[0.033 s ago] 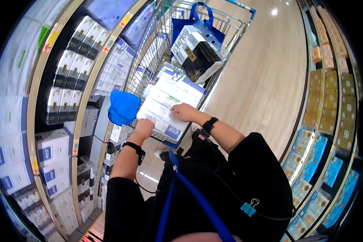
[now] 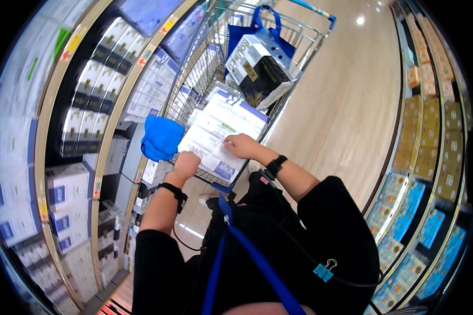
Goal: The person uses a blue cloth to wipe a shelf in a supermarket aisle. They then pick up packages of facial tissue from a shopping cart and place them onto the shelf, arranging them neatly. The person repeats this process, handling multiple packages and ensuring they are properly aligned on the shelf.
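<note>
Store aisle (image 2: 341, 105) — hands (image 2: 188, 165) (image 2: 240, 146) loosely curled on white pack (image 2: 207, 128)

The package (image 2: 211, 125) is showing white, with purple-blue lettering and a band marking its far edge, a blue block colouring its near end and a small green mark brightening its middle. To its left, a cloth (image 2: 162, 137) is showing plain bright blue. Farther off, a carton (image 2: 260, 68) is pairing white with black and gold, while a tote bag (image 2: 236, 37) is wearing a deeper blue (darker than the cloth's). The cart (image 2: 306, 32) is gleaming silver. On the right, far boxes (image 2: 428, 123) are showing golden brown; nearer packs (image 2: 411, 202) are displaying bright blue.
</note>
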Available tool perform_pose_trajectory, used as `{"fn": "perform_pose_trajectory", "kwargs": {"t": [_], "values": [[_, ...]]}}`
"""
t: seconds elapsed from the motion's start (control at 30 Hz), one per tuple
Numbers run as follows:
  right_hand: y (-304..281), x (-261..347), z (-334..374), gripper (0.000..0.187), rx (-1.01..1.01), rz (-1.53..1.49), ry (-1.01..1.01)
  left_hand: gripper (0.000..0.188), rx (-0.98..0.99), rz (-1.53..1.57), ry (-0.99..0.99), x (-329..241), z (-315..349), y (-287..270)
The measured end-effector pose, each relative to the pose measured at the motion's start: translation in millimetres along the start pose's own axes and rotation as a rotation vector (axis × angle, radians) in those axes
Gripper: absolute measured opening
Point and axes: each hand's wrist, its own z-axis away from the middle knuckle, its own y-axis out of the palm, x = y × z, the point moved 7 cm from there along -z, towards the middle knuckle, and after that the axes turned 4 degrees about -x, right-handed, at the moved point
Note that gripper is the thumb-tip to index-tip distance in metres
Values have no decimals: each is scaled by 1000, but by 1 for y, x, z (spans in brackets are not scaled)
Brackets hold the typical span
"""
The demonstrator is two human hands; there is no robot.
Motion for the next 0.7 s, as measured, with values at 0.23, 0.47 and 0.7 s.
{"fn": "perform_pose_trajectory", "kwargs": {"t": [0.23,0.47,0.7], "values": [[-84,77,68,58,-232,-140,-276,7,-494,166,6,19,1,-146],[-130,46,100,112,-567,-20,-359,5,-813,425,-71,-4,-35,-262],[-153,41,112,95,-613,-259,-327,3,-1112,427,-25,-40,39,-360]]}}
